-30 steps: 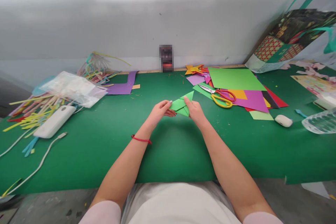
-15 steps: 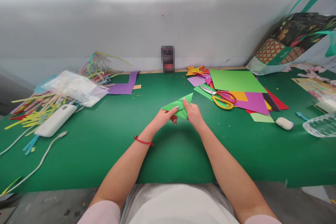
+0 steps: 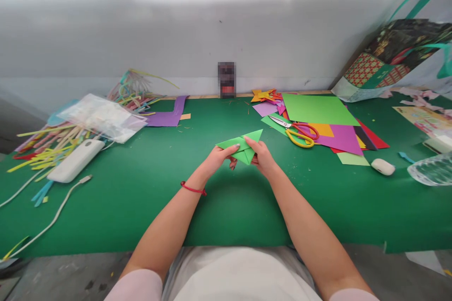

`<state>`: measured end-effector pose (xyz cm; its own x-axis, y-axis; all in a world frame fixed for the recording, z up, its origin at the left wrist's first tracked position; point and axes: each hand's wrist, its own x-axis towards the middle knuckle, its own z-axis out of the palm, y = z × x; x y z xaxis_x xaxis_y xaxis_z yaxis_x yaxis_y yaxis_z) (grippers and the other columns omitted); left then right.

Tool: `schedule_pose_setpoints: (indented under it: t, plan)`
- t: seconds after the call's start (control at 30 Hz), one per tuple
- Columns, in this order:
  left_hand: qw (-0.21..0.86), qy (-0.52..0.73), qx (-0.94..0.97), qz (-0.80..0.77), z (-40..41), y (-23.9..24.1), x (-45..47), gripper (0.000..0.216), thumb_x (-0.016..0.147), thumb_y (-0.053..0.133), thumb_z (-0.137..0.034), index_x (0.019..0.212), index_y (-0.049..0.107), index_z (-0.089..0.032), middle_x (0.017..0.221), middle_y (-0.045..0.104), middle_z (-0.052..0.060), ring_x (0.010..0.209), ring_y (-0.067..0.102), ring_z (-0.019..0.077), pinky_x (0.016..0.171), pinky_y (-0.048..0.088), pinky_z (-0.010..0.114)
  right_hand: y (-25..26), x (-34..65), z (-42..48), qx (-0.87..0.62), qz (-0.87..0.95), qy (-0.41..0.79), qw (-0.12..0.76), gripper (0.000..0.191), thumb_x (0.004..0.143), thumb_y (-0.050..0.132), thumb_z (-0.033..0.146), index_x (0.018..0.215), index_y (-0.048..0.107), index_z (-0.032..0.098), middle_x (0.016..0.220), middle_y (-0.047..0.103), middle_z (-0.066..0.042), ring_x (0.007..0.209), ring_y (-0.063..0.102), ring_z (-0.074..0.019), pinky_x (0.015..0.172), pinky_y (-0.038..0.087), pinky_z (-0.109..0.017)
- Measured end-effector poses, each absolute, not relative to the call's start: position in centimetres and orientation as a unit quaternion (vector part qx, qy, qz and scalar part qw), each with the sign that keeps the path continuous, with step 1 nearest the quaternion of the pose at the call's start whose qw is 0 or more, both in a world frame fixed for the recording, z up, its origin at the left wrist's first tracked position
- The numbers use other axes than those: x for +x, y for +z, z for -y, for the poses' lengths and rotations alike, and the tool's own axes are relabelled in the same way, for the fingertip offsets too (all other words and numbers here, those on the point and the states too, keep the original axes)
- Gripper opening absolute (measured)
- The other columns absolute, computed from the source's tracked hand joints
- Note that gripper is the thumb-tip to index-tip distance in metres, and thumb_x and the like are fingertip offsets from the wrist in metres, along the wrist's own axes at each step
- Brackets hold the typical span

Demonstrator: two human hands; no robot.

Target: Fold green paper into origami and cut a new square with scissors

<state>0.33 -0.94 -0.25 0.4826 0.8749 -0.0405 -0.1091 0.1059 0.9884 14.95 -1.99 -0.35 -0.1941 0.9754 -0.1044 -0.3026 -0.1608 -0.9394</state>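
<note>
Left hand [image 3: 216, 160] and right hand [image 3: 265, 159] each pinch folded green paper [image 3: 247, 155] in narrow grip, thumbs on top, above counter [image 3: 233, 216]. Likely risks: uneven thumb pressure could crease paper askew; loosened grip could let folds spring open; hard pull could tear it.

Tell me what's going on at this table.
A person holds a piece of folded green paper above the green table. The left hand grips one side, the right hand the other, both thumbs on top. Scissors lie partly over coloured sheets to the right; thin strips are heaped at the left.
</note>
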Motion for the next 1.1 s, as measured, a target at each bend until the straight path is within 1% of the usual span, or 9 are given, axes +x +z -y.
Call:
schedule_pose_setpoints:
  t: [0.17,0.27,0.43,0.53,0.63,0.83,0.9,1.0,1.1]
  plan:
    - [0.658,0.390,0.543,-0.346,0.92,-0.02,0.37,0.035,0.069,0.064,-0.045,0.057,0.053,-0.014,0.043,0.047,-0.003,0.036,0.044,0.0082,0.039,0.039,0.023,-0.61,14.99,1.97,-0.363,0.440,0.671,0.473,0.055,0.068,0.061,0.062,0.042,0.033,0.022,0.033,0.022,0.008,0.031,0.020,-0.0050,0.032,0.015,-0.024]
    - [0.647,0.402,0.540,-0.358,0.73,-0.07,0.42,0.036,0.069,0.063,-0.045,0.054,0.051,-0.015,0.041,0.045,-0.004,0.034,0.041,0.0076,0.037,0.038,0.023,-0.80,14.91,1.77,-0.377,0.454,0.656,0.471,0.056,0.069,0.058,0.064,0.041,0.035,0.022,0.033,0.027,0.007,0.031,0.024,-0.0057,0.033,0.017,-0.024]
    - [0.618,0.407,0.552,-0.384,0.35,-0.54,0.57,0.043,0.073,0.058,-0.050,0.049,0.050,-0.015,0.038,0.044,-0.002,0.034,0.042,0.0088,0.038,0.038,0.024,-0.82,14.75,1.50,-0.425,0.469,0.604,0.485,0.061,0.061,0.064,0.066,0.040,0.027,0.023,0.034,0.018,0.009,0.032,0.016,-0.0031,0.034,0.011,-0.024]
    - [0.615,0.406,0.553,-0.388,0.32,-0.74,0.67,0.052,0.075,0.052,-0.057,0.045,0.049,-0.015,0.036,0.044,0.000,0.034,0.042,0.0094,0.039,0.038,0.024,-0.67,14.69,1.54,-0.427,0.479,0.592,0.488,0.061,0.060,0.063,0.067,0.040,0.025,0.023,0.035,0.018,0.009,0.033,0.016,-0.0029,0.034,0.011,-0.024]
    - [0.621,0.414,0.544,-0.383,0.40,-0.79,0.70,0.055,0.075,0.050,-0.061,0.046,0.049,-0.016,0.037,0.044,0.000,0.035,0.043,0.0095,0.039,0.038,0.024,-0.50,14.64,1.64,-0.433,0.481,0.588,0.485,0.061,0.060,0.063,0.067,0.040,0.025,0.023,0.035,0.019,0.009,0.034,0.017,-0.0031,0.034,0.011,-0.024]
    - [0.623,0.416,0.548,-0.373,0.34,-0.68,0.58,0.055,0.078,0.045,-0.063,0.050,0.049,-0.016,0.038,0.044,-0.001,0.034,0.042,0.0092,0.038,0.037,0.024,-0.32,14.47,1.74,-0.442,0.493,0.564,0.493,0.062,0.060,0.060,0.070,0.040,0.024,0.024,0.035,0.019,0.009,0.033,0.019,-0.0038,0.033,0.014,-0.024]
    - [0.596,0.409,0.576,-0.381,0.30,-0.64,0.61,0.051,0.076,0.049,-0.062,0.052,0.048,-0.016,0.037,0.045,-0.002,0.034,0.042,0.0088,0.040,0.038,0.024,-0.39,14.43,1.70,-0.455,0.494,0.540,0.507,0.062,0.061,0.059,0.070,0.040,0.024,0.024,0.035,0.020,0.008,0.033,0.020,-0.0042,0.033,0.016,-0.024]
    - [0.562,0.392,0.616,-0.389,0.35,-0.61,0.79,0.041,0.070,0.063,-0.054,0.066,0.051,-0.015,0.040,0.048,-0.004,0.036,0.045,0.0088,0.043,0.040,0.023,-0.63,14.45,1.54,-0.474,0.482,0.514,0.528,0.061,0.064,0.058,0.068,0.039,0.025,0.024,0.034,0.021,0.008,0.033,0.020,-0.0043,0.033,0.016,-0.024]
    - [0.562,0.375,0.629,-0.386,0.46,-0.72,0.98,0.043,0.066,0.067,-0.051,0.083,0.051,-0.015,0.050,0.056,-0.004,0.041,0.051,0.0102,0.045,0.043,0.024,-0.91,14.58,1.33,-0.476,0.466,0.525,0.530,0.061,0.066,0.059,0.064,0.036,0.025,0.023,0.032,0.020,0.008,0.032,0.020,-0.0040,0.033,0.016,-0.024]
